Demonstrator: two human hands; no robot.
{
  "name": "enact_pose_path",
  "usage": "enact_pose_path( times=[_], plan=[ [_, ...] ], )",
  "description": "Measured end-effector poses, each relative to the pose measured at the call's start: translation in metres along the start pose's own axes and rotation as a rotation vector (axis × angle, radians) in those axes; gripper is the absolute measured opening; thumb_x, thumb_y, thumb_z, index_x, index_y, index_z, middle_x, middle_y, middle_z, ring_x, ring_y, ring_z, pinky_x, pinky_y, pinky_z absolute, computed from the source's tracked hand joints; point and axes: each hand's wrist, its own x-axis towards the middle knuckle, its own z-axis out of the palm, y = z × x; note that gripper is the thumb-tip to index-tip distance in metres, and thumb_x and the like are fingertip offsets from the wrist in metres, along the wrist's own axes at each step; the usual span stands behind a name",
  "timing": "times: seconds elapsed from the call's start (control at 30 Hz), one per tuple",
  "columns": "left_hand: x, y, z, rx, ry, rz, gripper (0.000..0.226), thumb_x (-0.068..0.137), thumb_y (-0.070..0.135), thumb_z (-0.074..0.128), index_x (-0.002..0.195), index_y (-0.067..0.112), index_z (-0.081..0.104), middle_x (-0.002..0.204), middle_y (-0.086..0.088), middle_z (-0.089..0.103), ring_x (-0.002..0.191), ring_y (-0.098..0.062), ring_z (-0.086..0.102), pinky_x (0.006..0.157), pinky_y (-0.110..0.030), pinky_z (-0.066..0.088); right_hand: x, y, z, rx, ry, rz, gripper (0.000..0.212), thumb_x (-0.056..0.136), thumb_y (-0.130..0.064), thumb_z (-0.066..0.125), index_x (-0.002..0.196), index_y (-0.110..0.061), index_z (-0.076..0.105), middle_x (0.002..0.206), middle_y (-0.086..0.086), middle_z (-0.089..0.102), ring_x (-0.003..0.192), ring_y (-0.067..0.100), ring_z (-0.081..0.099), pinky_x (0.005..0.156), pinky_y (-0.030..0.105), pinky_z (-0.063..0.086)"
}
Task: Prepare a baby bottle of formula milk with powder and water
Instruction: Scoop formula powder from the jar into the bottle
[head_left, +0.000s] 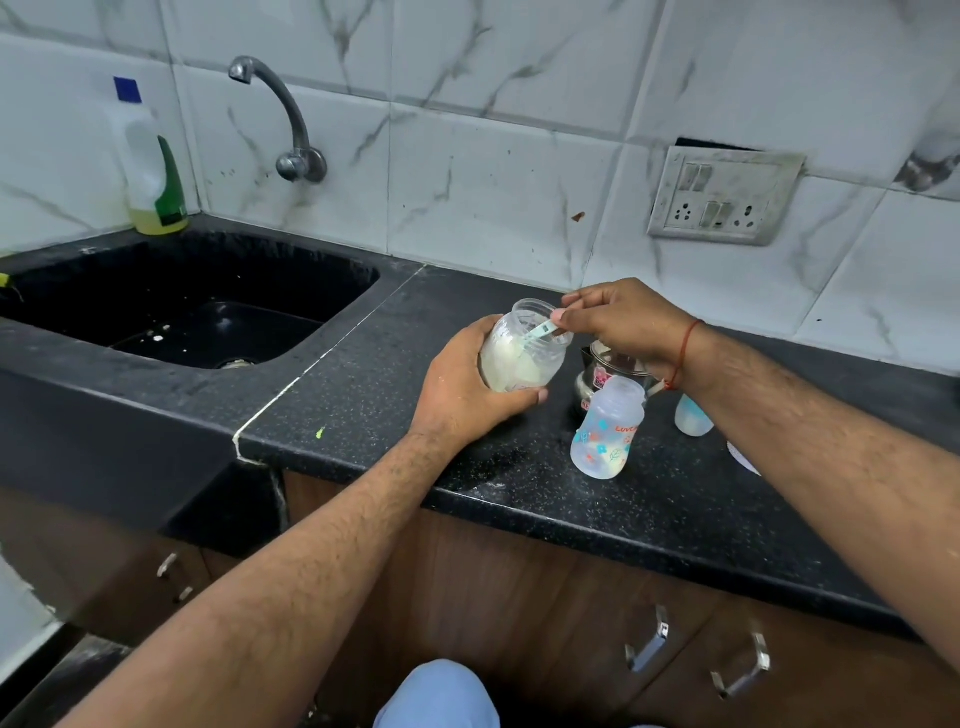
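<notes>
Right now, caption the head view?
Left hand tilts powder jar; right hand dips scoop beside open baby bottle.

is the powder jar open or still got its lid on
Open: the powder jar, gripped by the left hand, has no lid, and the right hand holds a scoop through its mouth.

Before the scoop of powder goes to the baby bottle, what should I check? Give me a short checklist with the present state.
1. Left hand grips the powder jar, tilted: ok.
2. Right hand pinches the scoop handle, scoop end inside the jar: ok.
3. Scoop filled level: cannot tell, the jar wall blurs it.
4. Baby bottle open, no teat on it: ok.
5. Bottle standing on the counter beside the jar: ok.
6. Water already in the bottle: cannot tell.
</notes>
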Motion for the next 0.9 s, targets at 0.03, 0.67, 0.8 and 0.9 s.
enact_pose_path(
  times=[0.03,0.67,0.8,0.9],
  plan=[
    [0.000,0.000,0.000,-0.004,0.001,-0.010,0.095,0.065,0.049,0.102,0.148,0.033,0.058,0.136,0.020,0.068,0.122,-0.002,0.064,0.104,-0.027,0.055,0.001,0.001,-0.004,0.018,0.020,0.015,0.013,0.091,-0.027,0.082,0.094,-0.015,0.084,0.131,-0.004,0.071,0.119,0.015,0.066,0.095,0.029,0.049],
    [-0.001,0.000,0.001,0.042,-0.111,-0.121,0.100,0.068,0.047,0.101,0.153,0.029,0.050,0.133,0.018,0.067,0.120,-0.008,0.067,0.098,-0.023,0.049,-0.029,0.000,-0.043,0.185,0.212,0.154,0.017,0.093,-0.028,0.077,0.091,-0.012,0.083,0.134,0.018,0.071,0.103,0.017,0.056,0.075,0.023,0.043],
    [-0.002,0.004,-0.002,-0.032,-0.015,-0.111,0.094,0.077,0.060,0.090,0.157,0.030,0.051,0.150,0.015,0.059,0.137,-0.005,0.054,0.115,-0.027,0.042,-0.046,0.002,-0.059,0.231,0.235,0.156,0.014,0.094,-0.025,0.076,0.087,-0.014,0.082,0.112,0.003,0.071,0.094,0.010,0.053,0.073,0.018,0.038],
    [-0.009,0.012,-0.008,-0.052,0.239,-0.030,0.071,0.086,0.071,0.064,0.146,0.033,0.061,0.143,0.019,0.060,0.135,-0.006,0.050,0.118,-0.044,0.040,-0.059,0.010,-0.071,0.240,0.257,0.137,0.016,0.093,-0.025,0.078,0.079,-0.017,0.082,0.116,0.001,0.078,0.109,0.017,0.060,0.087,0.023,0.043]
  ],
)
